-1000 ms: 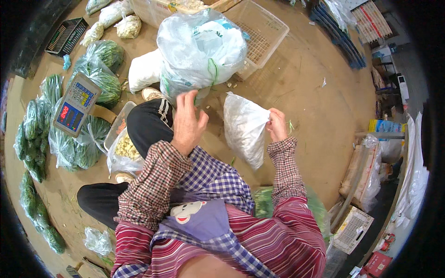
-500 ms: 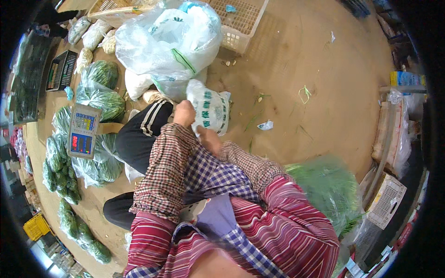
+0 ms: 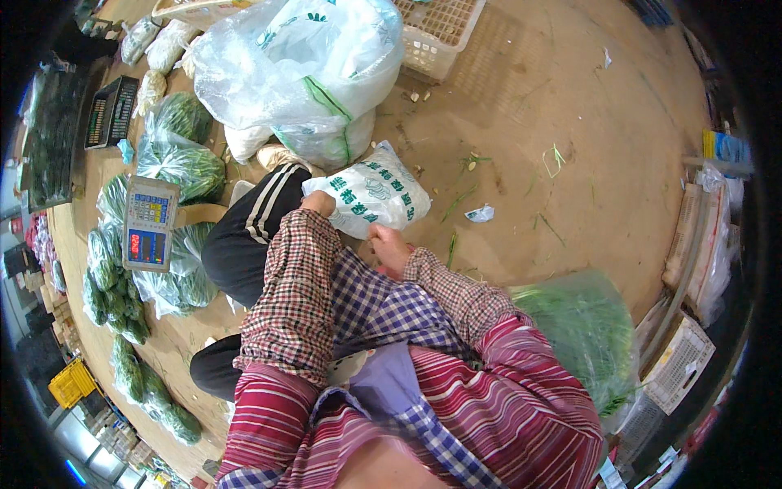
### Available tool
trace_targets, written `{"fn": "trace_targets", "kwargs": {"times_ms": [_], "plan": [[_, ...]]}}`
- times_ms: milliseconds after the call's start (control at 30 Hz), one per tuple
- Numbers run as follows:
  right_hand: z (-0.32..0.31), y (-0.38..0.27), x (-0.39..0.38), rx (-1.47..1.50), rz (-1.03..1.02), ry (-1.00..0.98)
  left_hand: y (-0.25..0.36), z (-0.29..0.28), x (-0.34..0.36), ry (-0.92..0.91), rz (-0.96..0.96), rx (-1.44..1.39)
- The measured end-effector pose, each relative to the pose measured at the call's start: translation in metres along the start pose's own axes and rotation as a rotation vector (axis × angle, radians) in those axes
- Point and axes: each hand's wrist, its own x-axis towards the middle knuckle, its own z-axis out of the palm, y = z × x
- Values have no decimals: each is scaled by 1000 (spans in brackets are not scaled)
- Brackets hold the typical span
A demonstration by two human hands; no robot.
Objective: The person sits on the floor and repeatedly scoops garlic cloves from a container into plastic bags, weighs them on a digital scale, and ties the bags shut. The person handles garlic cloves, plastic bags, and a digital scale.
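A filled white plastic bag (image 3: 376,191) with green print hangs in front of my knees, its far end tipped out to the right. My left hand (image 3: 319,204) is closed on its near left corner. At the near right corner my right hand (image 3: 390,248) grips the same bag with curled fingers. Just beyond stands a big clear plastic sack (image 3: 269,77) with a green band, open at the top and holding more white plastic. What the printed bag contains cannot be made out.
Left of my knee is a digital scale (image 3: 149,224), with clear bags of green vegetables (image 3: 183,175) around it. A bag of long green stalks (image 3: 574,334) lies on my right. A plastic crate (image 3: 440,37) stands behind the sack; leaf scraps (image 3: 554,160) litter the floor.
The printed bag has swung from upright to a slanted, spread position, its far end moving right. My hands have moved farther apart, still at its near corners.
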Motion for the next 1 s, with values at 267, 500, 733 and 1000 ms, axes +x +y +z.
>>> {"fn": "trace_targets", "kwargs": {"times_ms": [267,500,733,1000], "plan": [[-21,-9,-10,365,-3,130,12,7,-9,-236,-13,-824],[-24,-31,-31,485,249,-8,34,5,-27,315,575,-28],[-43,-56,-10,-289,-71,-61,42,12,-70,319,762,365],[-110,-81,46,-805,-650,253,38,1,-60,491,763,267]]}}
